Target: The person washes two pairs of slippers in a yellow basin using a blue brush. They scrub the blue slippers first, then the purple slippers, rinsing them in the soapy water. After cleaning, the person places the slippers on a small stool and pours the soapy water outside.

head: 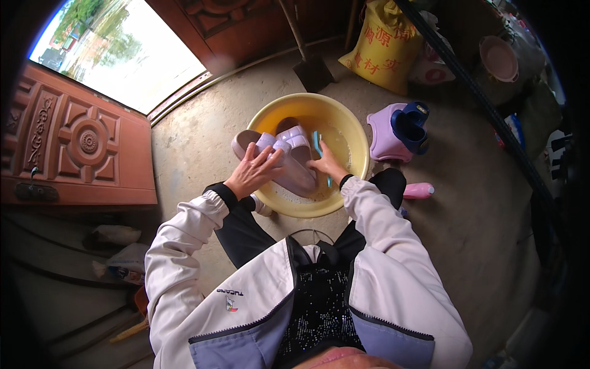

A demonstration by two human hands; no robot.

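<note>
A yellow plastic basin (355, 193) with sudsy water stands on the floor before me. My left hand (256, 170) grips a lilac slide slipper (295, 177) across its strap, the slipper lying slanted over the basin's left side. Beside it in the basin rests the second lilac slipper (295, 133), partly hidden by the first. My right hand (329, 163) is inside the basin, thumb towards the slippers. A light-blue brush (316, 140) passes beneath this hand, both ends showing; whether the fingers close around it is hidden.
Right of the basin are a lilac plastic stool (385, 133) with dark-blue slippers (410, 127) on it, and a pink bottle (418, 190). A shovel (313, 74) and a yellow sack (382, 46) stand behind. A carved wooden door (87, 138) is open at left.
</note>
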